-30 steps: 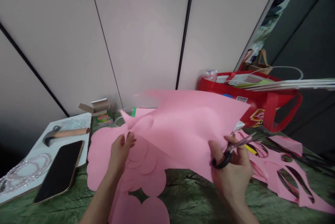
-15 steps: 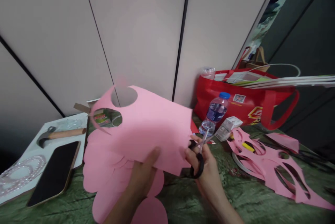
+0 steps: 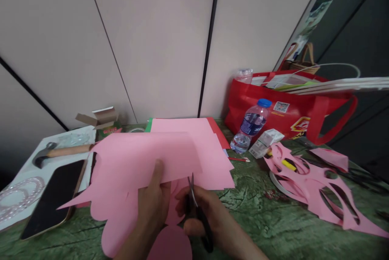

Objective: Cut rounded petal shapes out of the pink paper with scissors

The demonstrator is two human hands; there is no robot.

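Left hand (image 3: 154, 200) clamped on a pink paper sheet (image 3: 133, 152), thumb uppermost; right hand (image 3: 209, 207) closed around black-handled scissors (image 3: 204, 225), blades slightly parted beside the sheet's near edge, contact indeterminable; below, rounded pink cut-outs (image 3: 118, 229), apparently finished; behind, stacked pink sheets (image 3: 209, 146), seemingly yet uncut, as is much of the held sheet; at far right, pierced pink offcuts (image 3: 313, 189).

This looks like an informal indoor craft corner; whether home or office cannot be told. Beyond the right grip (image 3: 212, 208), flat pale wall panels (image 3: 158, 49) with dark seams back a mottled green desk (image 3: 249, 201). Right of that grip lie cut-out pink paper scraps (image 3: 313, 179), left a wooden-handled claw hammer (image 3: 69, 151).
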